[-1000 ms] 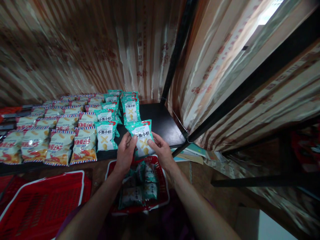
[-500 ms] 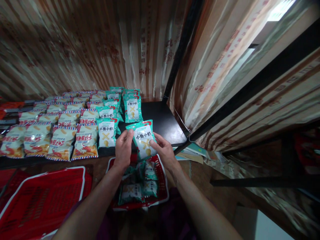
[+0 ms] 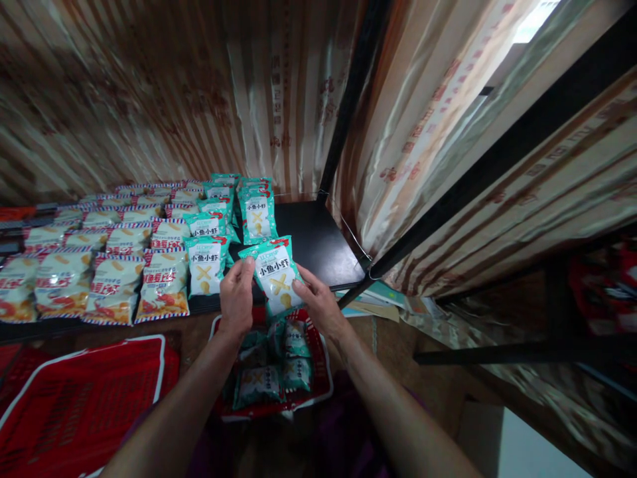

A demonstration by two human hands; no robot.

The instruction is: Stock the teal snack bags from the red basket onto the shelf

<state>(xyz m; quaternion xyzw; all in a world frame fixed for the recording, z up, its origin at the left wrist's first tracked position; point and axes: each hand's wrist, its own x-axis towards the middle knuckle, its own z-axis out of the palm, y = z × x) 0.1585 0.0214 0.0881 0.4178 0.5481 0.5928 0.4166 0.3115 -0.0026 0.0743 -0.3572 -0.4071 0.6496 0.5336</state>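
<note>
Teal-and-white glossy snack bag (image 3: 276, 279), printed with dark lettering and yellow shapes, held slightly tilted between my two hands near the front edge of a flat black shelf (image 3: 318, 245), above a red plastic basket (image 3: 319, 338). My left hand (image 3: 237, 295) pinches its left edge near the top, and my right hand (image 3: 318, 300) grips its right side, thumb on the front. On the shelf, to the left, stand matching teal bags (image 3: 206, 269), then rows of cream-coloured bags with red lettering (image 3: 162, 282); more teal bags (image 3: 259, 385) lie in the basket.
</note>
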